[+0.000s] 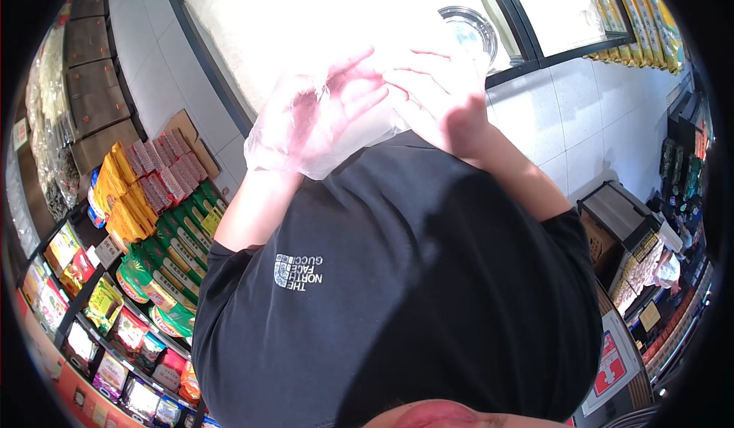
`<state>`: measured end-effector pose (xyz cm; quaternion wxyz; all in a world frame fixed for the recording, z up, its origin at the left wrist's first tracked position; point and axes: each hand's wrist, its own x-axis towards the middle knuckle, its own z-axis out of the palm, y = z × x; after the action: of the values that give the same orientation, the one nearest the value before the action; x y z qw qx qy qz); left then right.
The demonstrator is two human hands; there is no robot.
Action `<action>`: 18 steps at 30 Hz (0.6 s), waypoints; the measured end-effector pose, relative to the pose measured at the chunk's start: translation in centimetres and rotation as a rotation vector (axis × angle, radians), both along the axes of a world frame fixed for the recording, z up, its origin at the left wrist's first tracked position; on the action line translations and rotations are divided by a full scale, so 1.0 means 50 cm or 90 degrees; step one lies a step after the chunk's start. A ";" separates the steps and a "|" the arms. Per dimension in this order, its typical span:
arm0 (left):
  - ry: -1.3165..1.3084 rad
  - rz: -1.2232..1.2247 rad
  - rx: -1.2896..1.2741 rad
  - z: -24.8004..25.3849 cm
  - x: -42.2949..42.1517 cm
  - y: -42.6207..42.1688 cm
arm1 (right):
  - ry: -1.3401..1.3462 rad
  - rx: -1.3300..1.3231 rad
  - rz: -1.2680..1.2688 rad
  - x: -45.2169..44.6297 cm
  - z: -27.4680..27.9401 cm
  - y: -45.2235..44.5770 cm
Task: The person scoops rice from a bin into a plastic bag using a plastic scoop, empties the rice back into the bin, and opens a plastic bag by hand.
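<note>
My left hand (329, 107) is inside a loose, clear plastic glove or bag (336, 153); which of the two I cannot tell. Its fingers are spread and point toward my other hand. My right hand (447, 99) looks bare, with its fingers stretched out toward the left fingertips and close to the plastic. Strong light washes out the fingertips, so whether they touch is unclear. Both hands are in front of my black shirt, over a dark-framed bin (222, 69) with bright white contents. A round, shiny metal bowl-like thing (489, 34) sits in it, beyond my right hand.
Shelves at the left hold green packets (180, 237), yellow packets (126, 199) and red-patterned packs (164, 160). Brown boxes (95, 69) stand farther up. Yellow bags (642, 15) are at the upper right. A dark crate (615, 210) stands at the right on the tiled floor (550, 115).
</note>
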<state>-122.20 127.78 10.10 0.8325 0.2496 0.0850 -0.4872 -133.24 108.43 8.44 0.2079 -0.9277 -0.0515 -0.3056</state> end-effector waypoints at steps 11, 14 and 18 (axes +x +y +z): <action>-0.022 -0.060 -0.116 -0.017 0.013 0.004 | 0.019 -0.021 -0.017 0.002 0.010 -0.006; -0.035 -0.063 -0.077 -0.022 0.016 0.009 | -0.040 -0.063 0.049 0.011 0.009 -0.015; 0.018 -0.029 -0.055 -0.007 0.012 0.001 | 0.010 -0.007 0.128 0.005 -0.006 -0.026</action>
<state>-121.62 127.83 9.78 0.8300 0.2087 0.0702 -0.5124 -133.00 107.15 8.12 0.2327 -0.9214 -0.1444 -0.2757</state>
